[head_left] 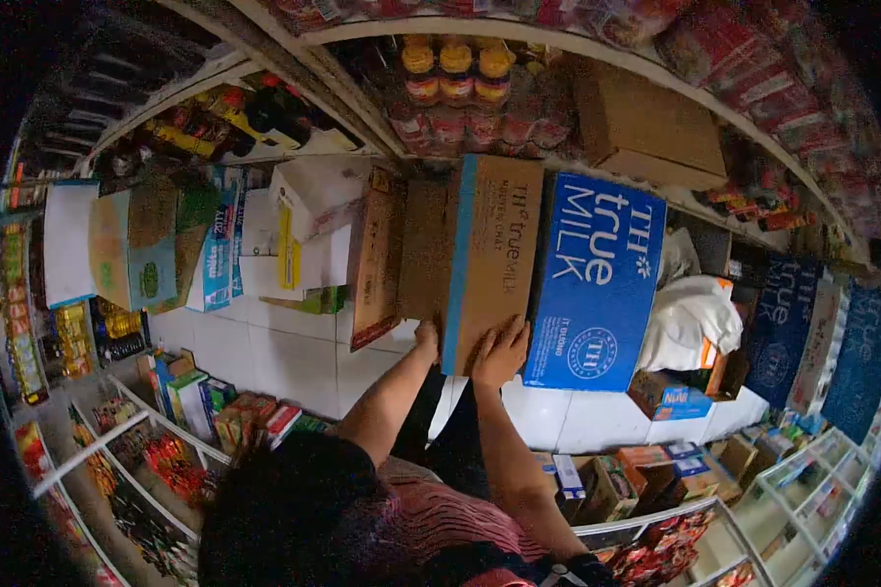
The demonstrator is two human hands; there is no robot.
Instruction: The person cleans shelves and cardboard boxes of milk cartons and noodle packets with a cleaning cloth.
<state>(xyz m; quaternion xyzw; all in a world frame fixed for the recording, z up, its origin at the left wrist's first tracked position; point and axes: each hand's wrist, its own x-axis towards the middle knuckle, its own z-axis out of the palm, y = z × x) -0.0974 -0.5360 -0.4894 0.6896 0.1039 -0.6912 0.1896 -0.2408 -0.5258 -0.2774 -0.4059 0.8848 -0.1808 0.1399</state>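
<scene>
A brown TH true MILK carton [496, 235] with a blue stripe down one edge stands in front of me in the head view. My left hand [427, 339] is at its lower left edge, knuckles bent, fingers partly hidden by the carton. On the near part of the printed face lies my right hand [500, 352], fingers stretched out flat. Close to the right is a large blue TH true MILK carton [597, 284]. Brown cardboard panels [424, 235] and a red-edged cardboard piece [374, 264] stand just left of the brown carton.
White cartons [308, 225] and a light blue carton [222, 245] line the left. A white plastic bag [690, 323] sits to the right. Overhead, a shelf holds yellow-capped bottles [456, 73] and a cardboard box [646, 122]. Behind me are racks of packets [171, 465] along the white tiled floor [284, 357].
</scene>
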